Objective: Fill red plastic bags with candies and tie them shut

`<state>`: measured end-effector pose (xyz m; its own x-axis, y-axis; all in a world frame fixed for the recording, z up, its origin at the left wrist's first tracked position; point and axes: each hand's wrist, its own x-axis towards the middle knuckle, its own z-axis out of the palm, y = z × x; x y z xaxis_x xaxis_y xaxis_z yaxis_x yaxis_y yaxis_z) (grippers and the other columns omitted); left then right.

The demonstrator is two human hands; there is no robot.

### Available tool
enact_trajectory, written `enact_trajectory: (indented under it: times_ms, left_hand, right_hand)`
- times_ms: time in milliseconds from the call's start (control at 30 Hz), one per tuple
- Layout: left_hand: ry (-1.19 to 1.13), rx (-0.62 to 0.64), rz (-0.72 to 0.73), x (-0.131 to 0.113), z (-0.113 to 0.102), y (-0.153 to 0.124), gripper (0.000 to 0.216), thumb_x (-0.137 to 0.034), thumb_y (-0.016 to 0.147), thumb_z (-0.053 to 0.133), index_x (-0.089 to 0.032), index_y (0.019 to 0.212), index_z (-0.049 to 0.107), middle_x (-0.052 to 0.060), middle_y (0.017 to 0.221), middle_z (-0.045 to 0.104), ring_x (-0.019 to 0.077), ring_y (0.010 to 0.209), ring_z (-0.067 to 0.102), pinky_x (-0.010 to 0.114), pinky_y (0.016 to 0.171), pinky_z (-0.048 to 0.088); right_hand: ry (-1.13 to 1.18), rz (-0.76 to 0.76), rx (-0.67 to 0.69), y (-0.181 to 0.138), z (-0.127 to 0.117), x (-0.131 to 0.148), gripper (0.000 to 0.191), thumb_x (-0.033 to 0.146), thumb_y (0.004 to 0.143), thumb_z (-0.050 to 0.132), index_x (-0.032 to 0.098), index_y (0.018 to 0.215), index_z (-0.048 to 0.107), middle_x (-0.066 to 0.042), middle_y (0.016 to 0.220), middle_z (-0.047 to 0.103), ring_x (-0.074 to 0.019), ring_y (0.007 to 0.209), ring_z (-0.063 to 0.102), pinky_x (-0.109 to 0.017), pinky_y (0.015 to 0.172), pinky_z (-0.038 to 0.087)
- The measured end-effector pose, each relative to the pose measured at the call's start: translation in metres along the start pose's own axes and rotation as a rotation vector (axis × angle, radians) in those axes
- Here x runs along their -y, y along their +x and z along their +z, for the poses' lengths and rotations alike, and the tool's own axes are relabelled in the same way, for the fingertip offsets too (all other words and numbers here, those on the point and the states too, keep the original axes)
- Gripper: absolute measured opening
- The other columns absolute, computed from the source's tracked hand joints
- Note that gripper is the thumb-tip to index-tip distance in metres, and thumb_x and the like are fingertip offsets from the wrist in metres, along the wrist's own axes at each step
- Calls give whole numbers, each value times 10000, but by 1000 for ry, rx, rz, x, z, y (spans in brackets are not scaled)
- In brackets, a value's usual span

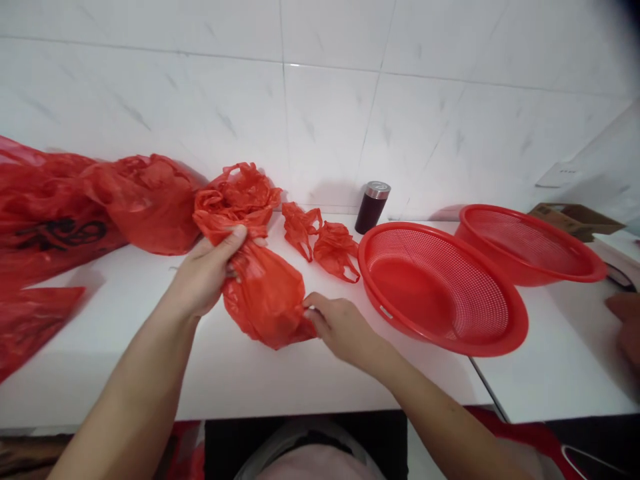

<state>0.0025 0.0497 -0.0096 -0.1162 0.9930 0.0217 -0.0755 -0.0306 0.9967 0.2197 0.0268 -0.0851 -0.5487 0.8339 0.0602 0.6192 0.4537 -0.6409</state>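
A red plastic bag hangs over the white table between my two hands, bulging in its lower part; what is inside is hidden. My left hand is closed around its gathered neck, thumb on top. At the bag's lower right corner, my right hand pinches the plastic between thumb and fingers. Just behind the left hand lies a crumpled red bag; I cannot tell whether it is joined to the held one. Two smaller crumpled red bags, one on the left and one on the right, lie beyond the right hand.
Two red plastic colanders, a near one and a far one, stand at the right. A dark tumbler is by the tiled wall. Large red bags crowd the left side. A cardboard box sits far right.
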Motion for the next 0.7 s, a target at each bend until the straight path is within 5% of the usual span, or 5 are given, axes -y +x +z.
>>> enact_trajectory:
  times_ms: [200,300,433,567,700]
  left_hand:
    - [-147,-53,20,3,-20,6,327,-428,851,627,-108,848,697,-92,406,330,45,370,315,149,386,321]
    - [-104,-22,10,3,-22,3,333,-432,863,614,-107,854,687,-77,434,385,53,401,370,158,411,352]
    - [-88,85,14,3,-18,-1,293,-399,898,581,-131,814,662,-91,452,302,38,418,317,145,435,336]
    - [31,102,38,9,-8,-1,321,-447,879,579,-164,739,632,-78,470,322,67,429,328,188,431,337]
    - [151,204,11,8,14,-5,362,-522,860,564,-179,822,674,-53,543,435,83,470,371,205,445,349]
  right_hand:
    - [69,8,-156,-5,-38,21,138,185,926,444,200,864,567,30,666,600,-92,578,530,-223,591,366]
    - [193,-58,27,-9,-43,15,144,220,935,449,210,824,539,58,594,564,-82,541,523,-214,581,380]
    - [94,26,-145,-16,-42,-3,142,277,908,501,219,780,509,53,596,531,-96,527,474,-233,530,344]
    - [67,117,-86,-21,-45,-19,242,350,877,569,218,716,446,49,598,510,-104,526,441,-242,500,327]
    - [198,76,-226,-11,-52,-6,207,420,869,598,233,937,538,9,826,604,-114,636,520,-260,573,428]
